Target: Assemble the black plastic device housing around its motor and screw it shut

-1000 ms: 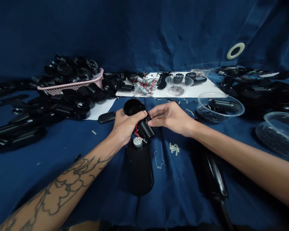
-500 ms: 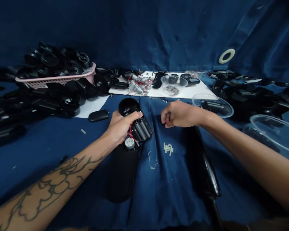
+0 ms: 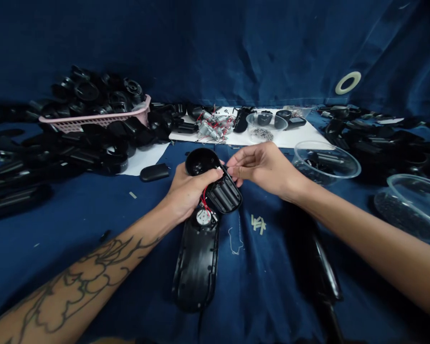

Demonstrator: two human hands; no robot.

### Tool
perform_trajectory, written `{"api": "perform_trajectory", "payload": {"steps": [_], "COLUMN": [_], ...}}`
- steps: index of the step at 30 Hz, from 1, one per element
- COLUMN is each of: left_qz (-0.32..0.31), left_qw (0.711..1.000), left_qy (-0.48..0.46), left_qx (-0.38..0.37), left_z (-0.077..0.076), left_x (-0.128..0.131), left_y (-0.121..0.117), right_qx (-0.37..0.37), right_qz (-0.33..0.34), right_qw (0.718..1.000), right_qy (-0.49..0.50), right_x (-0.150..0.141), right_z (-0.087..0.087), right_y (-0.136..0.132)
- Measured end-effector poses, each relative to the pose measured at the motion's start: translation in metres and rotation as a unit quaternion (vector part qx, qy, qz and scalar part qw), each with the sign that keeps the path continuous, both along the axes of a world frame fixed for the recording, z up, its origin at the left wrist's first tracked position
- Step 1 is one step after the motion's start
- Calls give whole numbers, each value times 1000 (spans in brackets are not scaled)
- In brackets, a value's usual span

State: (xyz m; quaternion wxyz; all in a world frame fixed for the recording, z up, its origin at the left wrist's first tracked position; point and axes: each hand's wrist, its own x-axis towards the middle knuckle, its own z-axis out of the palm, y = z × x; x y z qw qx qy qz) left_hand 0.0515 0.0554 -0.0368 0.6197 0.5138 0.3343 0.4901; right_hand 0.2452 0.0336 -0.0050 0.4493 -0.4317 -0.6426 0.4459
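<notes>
My left hand (image 3: 189,190) grips a black plastic battery holder (image 3: 224,195), with a round black dome-shaped cover (image 3: 199,161) at its top end. Thumb and fingertips of my right hand (image 3: 263,167) pinch the holder's upper edge near my left thumb. Red wires run from the holder to a small round metal motor (image 3: 203,217). That motor sits at the end of a long black plastic shell (image 3: 195,270) lying on blue cloth (image 3: 258,296) below my left hand.
A pink basket (image 3: 93,118) heaped with black plastic parts stands back left, with more black parts around it. Wired motors (image 3: 215,126) and a clear bowl (image 3: 260,126) rest on a white sheet (image 3: 301,137). More clear bowls (image 3: 326,162) stand to the right.
My right hand has moved from beside the holder back onto its upper edge. The holder has tilted, and more of the long black shell now shows below it.
</notes>
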Motion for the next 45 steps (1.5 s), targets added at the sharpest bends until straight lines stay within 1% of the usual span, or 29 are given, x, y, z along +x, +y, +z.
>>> {"api": "perform_trajectory", "payload": {"steps": [6,10,12,16,22,27,32,36,40,45], "left_qz": [-9,13,21,13,35,38,39,49,41,33], "left_qw": [1000,998,997,997,996,995,994,994,997,999], "left_qy": [-17,17,31,25,42,42,60,61,38,-14], "left_qx": [16,52,60,65,75,79,85,76,57,26], "left_z": [3,3,1,-1,1,1,1,3,6,8], "left_x": [1,1,0,-1,0,0,-1,0,1,1], "left_y": [-2,-2,-1,0,-2,-2,-2,-5,-7,-5], "right_qx": [26,34,34,31,12,10,-15,-17,-11,-29], "right_qz": [-42,-49,-50,-52,-75,-57,-37,-30,-19,-18], "right_qw": [999,998,998,998,996,997,997,997,998,998], "right_qy": [9,6,5,17,56,47,69,70,65,57], "right_x": [-7,-8,-8,-9,-12,-11,-9,-10,-11,-10], "right_z": [2,5,6,3,-2,0,-1,-2,-2,2], "right_y": [-6,-9,-10,-10,-10,-11,-11,-12,-13,-13]}}
